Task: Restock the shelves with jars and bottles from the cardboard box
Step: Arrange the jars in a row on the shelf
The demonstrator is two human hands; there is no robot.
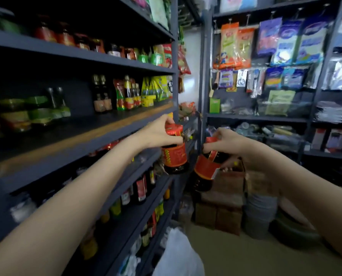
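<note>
Shelving in dark grey metal (110,62) runs along the left wall and across the back, stocked with sauce bottles, green packets and hanging bags. One left-hand shelf board (82,134) is mostly bare, with a worn wooden front edge. The left hand (160,134) grips the red cap of a dark bottle with a red label (175,156), held upright just off that shelf's front edge. The right hand (226,145) curls round the neck of a second, tilted bottle (205,172) close beside it. Brown cardboard boxes (226,196) sit on the floor below, blurred; a white plastic bag (178,253) is cut off at the bottom edge.
</note>
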